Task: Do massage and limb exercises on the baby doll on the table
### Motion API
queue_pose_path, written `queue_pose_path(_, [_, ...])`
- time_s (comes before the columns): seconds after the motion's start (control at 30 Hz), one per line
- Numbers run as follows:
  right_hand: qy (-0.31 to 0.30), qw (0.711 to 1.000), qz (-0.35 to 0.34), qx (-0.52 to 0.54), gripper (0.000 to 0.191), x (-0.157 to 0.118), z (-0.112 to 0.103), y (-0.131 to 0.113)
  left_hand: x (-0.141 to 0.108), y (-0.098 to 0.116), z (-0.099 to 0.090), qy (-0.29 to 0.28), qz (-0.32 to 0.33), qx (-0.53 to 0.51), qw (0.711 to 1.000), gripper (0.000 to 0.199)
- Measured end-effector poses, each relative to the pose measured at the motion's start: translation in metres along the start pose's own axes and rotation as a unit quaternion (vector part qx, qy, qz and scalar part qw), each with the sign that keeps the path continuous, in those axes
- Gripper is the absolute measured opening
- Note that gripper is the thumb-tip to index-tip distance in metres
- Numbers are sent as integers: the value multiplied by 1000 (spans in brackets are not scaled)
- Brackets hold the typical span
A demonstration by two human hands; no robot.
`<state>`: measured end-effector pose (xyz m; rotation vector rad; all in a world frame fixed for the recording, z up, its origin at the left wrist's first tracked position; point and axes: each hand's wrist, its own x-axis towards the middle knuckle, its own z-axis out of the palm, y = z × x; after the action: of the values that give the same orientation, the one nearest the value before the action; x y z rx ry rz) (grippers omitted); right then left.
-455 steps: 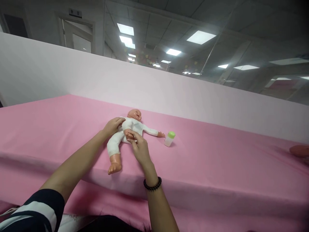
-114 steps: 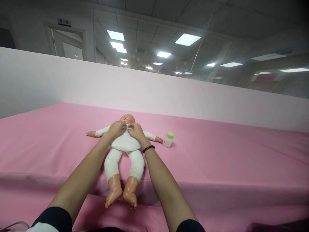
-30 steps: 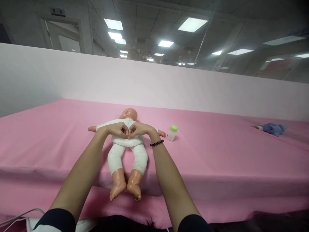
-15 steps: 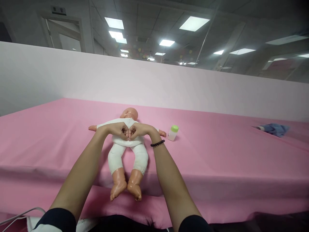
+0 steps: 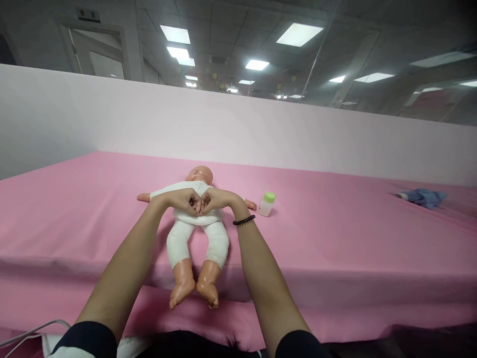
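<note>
Two bare hands meet at the fingers over the white-clad chest of a doll (image 5: 194, 219), which lies at centre-left. Left hand (image 5: 215, 200) and right hand (image 5: 185, 201) are curled, half closed; I cannot tell whether they pinch the cloth. A black beaded bracelet (image 5: 244, 220) circles the left wrist. Just beside the doll's outstretched arm, right of centre, stands a translucent bottle (image 5: 266, 207) with a green cap (image 5: 270, 197), its contents unclear. Pink covering (image 5: 335, 228) spans the padded surface; blue fabric (image 5: 426, 198) lies far right. Behind runs a white partition (image 5: 238, 129), then glass reflecting lit ceiling panels (image 5: 300, 35). Upper left, a door (image 5: 106, 64) stands ajar beneath a sign (image 5: 88, 14) too small to read.
</note>
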<state>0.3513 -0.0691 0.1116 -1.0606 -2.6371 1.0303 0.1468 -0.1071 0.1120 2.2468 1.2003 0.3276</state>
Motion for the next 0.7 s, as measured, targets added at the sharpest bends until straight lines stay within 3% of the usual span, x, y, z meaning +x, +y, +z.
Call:
queue_pose_path(0.17, [29,998,-48,42,12,-4,-3,1,2,-5,-3,40,35,-15,998,21])
queue_pose_path(0.37, [5,999,-35,2,4,-6,1,-4,3,-3,-1,1,-3,7,1000,15])
queue_pose_path(0.47, [17,998,-62,9,5,-6,0,-3,4,-7,-2,28,12,-2,1000,14])
queue_pose_path(0.6, [82,995,-52,21,7,-5,0,1,7,-15,-1,87,24,-24,996,19])
queue_pose_path(0.7, [69,996,-34,33,7,-1,4,2,9,-18,1,75,2,0,997,16])
